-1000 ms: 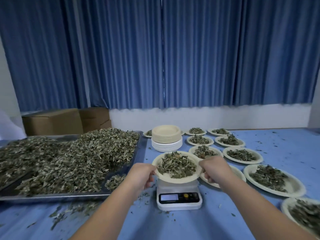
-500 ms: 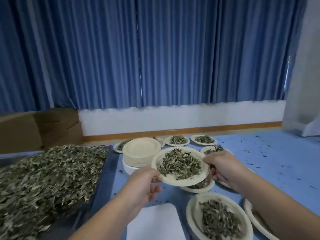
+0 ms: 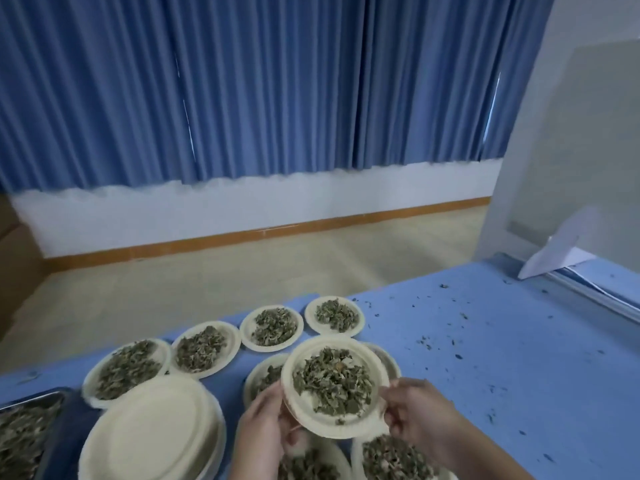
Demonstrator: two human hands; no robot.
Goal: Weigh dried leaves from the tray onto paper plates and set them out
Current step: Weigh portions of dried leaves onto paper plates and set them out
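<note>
A paper plate [image 3: 313, 419] heaped with dried leaves [image 3: 334, 384] is held in the air above the blue table [image 3: 502, 358]. My left hand [image 3: 265, 431] grips its left rim and my right hand [image 3: 417, 415] grips its right rim. Several filled plates lie on the table beyond and beneath it, such as one at the far end [image 3: 335, 315] and another beside that [image 3: 272, 328]. The metal tray [image 3: 34, 398] of loose leaves shows only at the lower left corner. The scale is out of view.
A stack of empty paper plates [image 3: 152, 431] stands at the lower left. Leaf crumbs are scattered over the table's right part. A white folded sheet [image 3: 550, 252] lies at the far right edge. Blue curtains and bare floor lie beyond the table.
Both hands lifted the filled plate off the scale and carried it forward and right over the set-out plates. The view swung right, so the scale and most of the tray left the frame.
</note>
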